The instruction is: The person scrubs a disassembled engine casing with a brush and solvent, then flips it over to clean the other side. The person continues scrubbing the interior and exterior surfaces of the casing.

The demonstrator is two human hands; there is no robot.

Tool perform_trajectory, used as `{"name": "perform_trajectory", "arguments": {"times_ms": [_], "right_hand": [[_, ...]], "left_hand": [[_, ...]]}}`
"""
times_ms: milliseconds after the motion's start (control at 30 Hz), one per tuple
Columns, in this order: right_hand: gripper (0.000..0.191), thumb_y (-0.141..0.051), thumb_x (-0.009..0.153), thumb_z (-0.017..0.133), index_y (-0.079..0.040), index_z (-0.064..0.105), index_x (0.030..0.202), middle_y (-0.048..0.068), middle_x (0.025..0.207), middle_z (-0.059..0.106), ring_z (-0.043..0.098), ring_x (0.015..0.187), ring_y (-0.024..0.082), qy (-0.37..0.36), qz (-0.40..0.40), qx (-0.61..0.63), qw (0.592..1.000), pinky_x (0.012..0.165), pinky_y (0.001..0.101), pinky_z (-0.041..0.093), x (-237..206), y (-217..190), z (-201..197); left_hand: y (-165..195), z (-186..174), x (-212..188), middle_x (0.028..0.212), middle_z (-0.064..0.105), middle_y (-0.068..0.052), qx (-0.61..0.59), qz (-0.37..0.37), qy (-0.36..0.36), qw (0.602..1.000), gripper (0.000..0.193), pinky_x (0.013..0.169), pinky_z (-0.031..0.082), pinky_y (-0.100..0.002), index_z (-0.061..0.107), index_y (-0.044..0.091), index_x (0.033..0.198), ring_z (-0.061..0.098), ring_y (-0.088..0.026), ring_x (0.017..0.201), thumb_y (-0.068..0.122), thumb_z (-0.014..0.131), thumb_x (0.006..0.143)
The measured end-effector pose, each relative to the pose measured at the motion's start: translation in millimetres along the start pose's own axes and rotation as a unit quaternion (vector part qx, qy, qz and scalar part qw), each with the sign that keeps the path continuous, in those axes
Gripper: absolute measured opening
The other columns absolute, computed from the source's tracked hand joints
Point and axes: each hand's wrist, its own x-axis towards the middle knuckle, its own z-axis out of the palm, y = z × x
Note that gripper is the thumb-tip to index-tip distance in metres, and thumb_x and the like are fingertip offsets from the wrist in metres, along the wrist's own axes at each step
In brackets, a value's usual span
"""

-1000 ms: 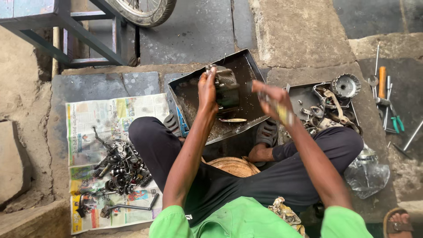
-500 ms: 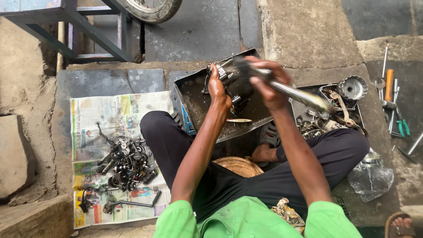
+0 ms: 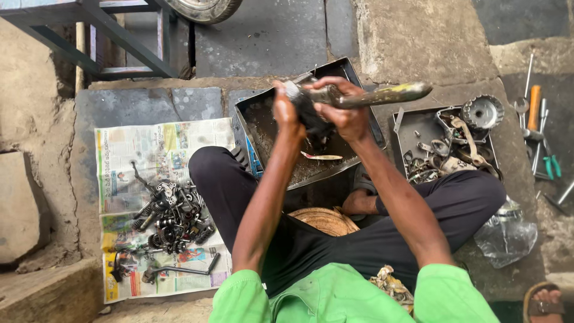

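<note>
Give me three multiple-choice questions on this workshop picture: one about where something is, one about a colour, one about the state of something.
1. Where does the pile of small metal parts lie?
A. On the spread newspaper
B. Inside the dark metal tray
C. On the person's lap

2. What colour is the person's shirt?
A. Red
B. White
C. Bright green

3. How does the right hand stand?
A. Open and flat on the ground
B. Closed on the long-handled tool
C. Resting on the knee

Answers: 1 A, the parts sit on the printed sheets at the person's left. 2 C, sleeves and front are green. 3 B, the fingers wrap the tool above the tray, beside the left hand that holds a dark part.
</note>
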Motion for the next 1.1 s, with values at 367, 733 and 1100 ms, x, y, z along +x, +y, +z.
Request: {"name": "perform_trajectory", "arguments": {"times_ms": [367,733,1100], "right_hand": [[0.027,0.000,0.087,0.074,-0.006,0.073,0.113,0.015,0.100,0.079,0.073,0.077,0.021,-0.049,0.084,-0.170,0.981,0.064,0.0312,0.057,-75,16,-27],[0.037,0.006,0.093,0.068,-0.008,0.061,0.127,0.020,0.134,0.070,0.072,0.120,0.024,0.097,-0.087,-0.023,0.991,0.103,0.0340,0.062,14,-3,29],[0.038,0.001,0.093,0.069,-0.009,0.057,0.127,0.025,0.131,0.067,0.068,0.100,0.018,0.139,-0.050,0.117,0.982,0.088,0.0290,0.058,-50,18,49]], "left_hand": [[32,-2,2,0.108,0.067,-0.021,-0.007,0.004,0.110,0.994,0.056,0.084,0.062,-0.056,0.056,-0.003,0.126,0.070,-0.037,0.093,0.047,0.051,0.101],[46,18,-16,0.093,0.070,-0.014,0.070,0.067,-0.010,0.995,0.044,0.071,0.062,-0.042,0.064,0.006,0.109,0.073,-0.025,0.074,0.047,0.055,0.098],[36,5,-60,0.090,0.067,-0.007,0.122,0.138,0.001,0.983,0.037,0.072,0.058,-0.036,0.063,0.004,0.108,0.067,-0.017,0.076,0.040,0.052,0.105]]}}
